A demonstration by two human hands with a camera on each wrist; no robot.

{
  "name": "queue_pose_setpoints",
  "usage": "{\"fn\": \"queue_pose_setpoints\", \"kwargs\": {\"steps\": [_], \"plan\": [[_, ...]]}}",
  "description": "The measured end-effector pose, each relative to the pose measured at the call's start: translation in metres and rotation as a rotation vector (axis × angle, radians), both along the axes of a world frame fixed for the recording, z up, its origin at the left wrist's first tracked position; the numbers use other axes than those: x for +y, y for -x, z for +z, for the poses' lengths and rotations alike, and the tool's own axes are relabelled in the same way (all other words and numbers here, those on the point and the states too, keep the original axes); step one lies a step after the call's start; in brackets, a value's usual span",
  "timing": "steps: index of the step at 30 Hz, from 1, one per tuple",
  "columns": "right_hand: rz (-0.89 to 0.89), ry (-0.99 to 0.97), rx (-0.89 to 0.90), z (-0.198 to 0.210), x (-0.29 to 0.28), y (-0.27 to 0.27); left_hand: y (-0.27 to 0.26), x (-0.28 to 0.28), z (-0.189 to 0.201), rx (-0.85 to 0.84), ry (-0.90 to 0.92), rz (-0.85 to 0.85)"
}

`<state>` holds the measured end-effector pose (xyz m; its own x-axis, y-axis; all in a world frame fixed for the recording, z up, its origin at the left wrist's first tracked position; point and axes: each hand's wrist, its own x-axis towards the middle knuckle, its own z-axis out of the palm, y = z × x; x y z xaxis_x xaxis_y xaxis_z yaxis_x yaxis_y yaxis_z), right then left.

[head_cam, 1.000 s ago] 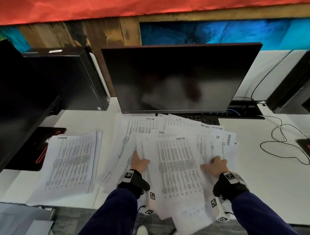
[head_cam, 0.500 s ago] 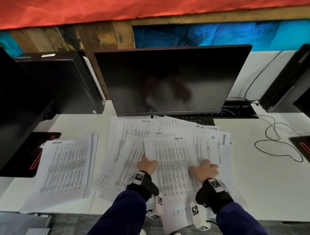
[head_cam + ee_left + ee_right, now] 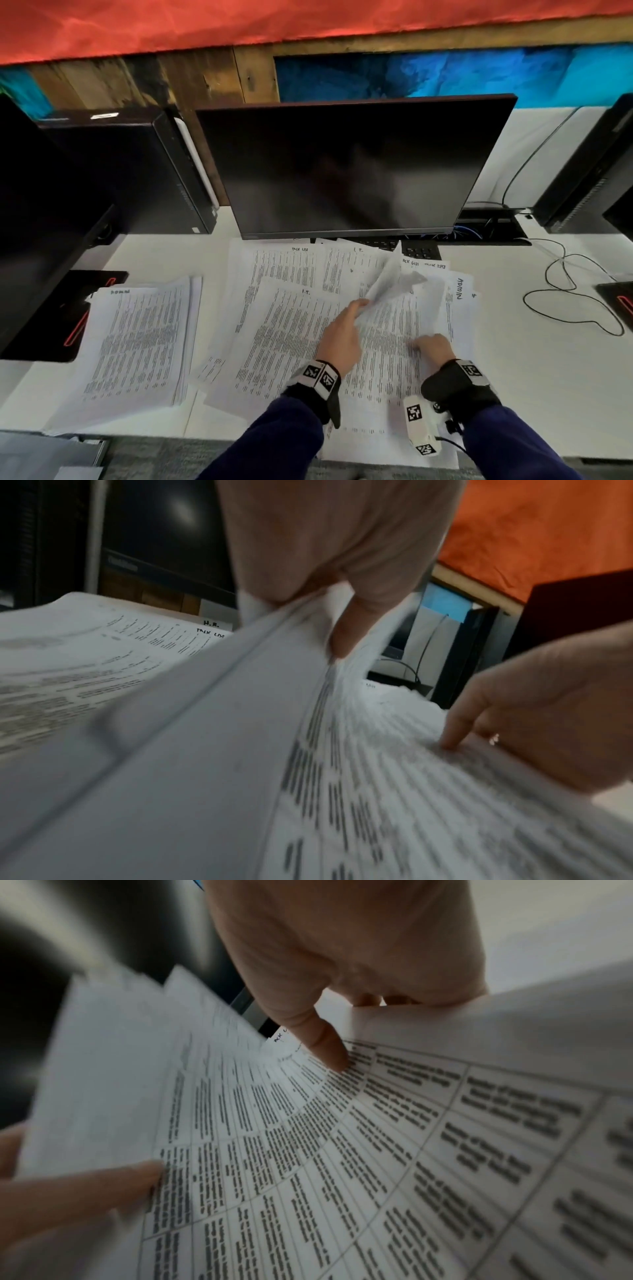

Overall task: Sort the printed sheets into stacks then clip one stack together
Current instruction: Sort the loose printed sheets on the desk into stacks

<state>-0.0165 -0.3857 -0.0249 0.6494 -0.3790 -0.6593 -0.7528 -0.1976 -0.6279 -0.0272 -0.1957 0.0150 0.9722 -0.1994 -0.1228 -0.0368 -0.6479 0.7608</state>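
Printed sheets (image 3: 291, 308) lie fanned out on the white desk (image 3: 548, 377) in front of me. A separate neat stack (image 3: 137, 342) sits to their left. My left hand (image 3: 342, 329) pinches one sheet (image 3: 387, 284) near its edge and lifts it, so it curls up off the spread. In the left wrist view the thumb (image 3: 339, 631) presses that sheet (image 3: 205, 737) against the fingers. My right hand (image 3: 431, 346) rests on the spread just to the right. Its thumb (image 3: 329, 1047) lies on a printed sheet (image 3: 342, 1150) whose margin curls up over the fingers. No clip shows.
A dark monitor (image 3: 342, 164) stands right behind the sheets, with a keyboard (image 3: 418, 250) partly under them. A black computer case (image 3: 137, 171) is at the back left, another (image 3: 582, 171) at the back right. A loose cable (image 3: 565, 291) loops on the desk to the right.
My left hand has moved right and forward from the spread's left side and lifted one sheet. My right hand stays low on the sheets at the right.
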Motion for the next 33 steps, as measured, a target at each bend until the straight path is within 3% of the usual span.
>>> {"fn": "queue_pose_setpoints", "kwargs": {"steps": [3, 6, 9, 12, 15, 21, 24, 27, 30, 33], "plan": [[-0.110, -0.188, -0.135, 0.006, 0.010, 0.004, -0.005, 0.026, 0.006, 0.059, 0.101, 0.173], [-0.082, -0.324, -0.188, 0.021, 0.039, 0.007, -0.012, 0.059, 0.014, 0.173, 0.113, 0.354], [0.067, -0.408, -0.136, 0.028, 0.069, 0.008, -0.022, 0.098, 0.007, 0.321, -0.010, 0.516], [0.112, -0.485, -0.030, 0.027, 0.092, 0.012, -0.027, 0.131, -0.010, 0.473, -0.180, 0.523], [0.133, -0.417, 0.021, 0.017, 0.106, 0.006, -0.027, 0.150, -0.020, 0.526, -0.378, 0.485], [0.028, -0.456, 0.090, 0.031, 0.120, -0.001, -0.024, 0.161, -0.025, 0.479, -0.439, 0.443], [0.028, -0.466, 0.084, 0.022, 0.126, 0.000, -0.027, 0.168, -0.029, 0.482, -0.324, 0.458], [0.089, -0.458, 0.054, 0.009, 0.134, 0.001, -0.025, 0.166, -0.023, 0.423, -0.162, 0.459], [0.152, -0.496, 0.016, 0.009, 0.132, 0.004, -0.021, 0.160, -0.015, 0.296, -0.206, 0.456], [0.292, -0.370, -0.045, 0.015, 0.114, 0.005, -0.017, 0.154, -0.003, 0.186, -0.188, 0.427]]}}
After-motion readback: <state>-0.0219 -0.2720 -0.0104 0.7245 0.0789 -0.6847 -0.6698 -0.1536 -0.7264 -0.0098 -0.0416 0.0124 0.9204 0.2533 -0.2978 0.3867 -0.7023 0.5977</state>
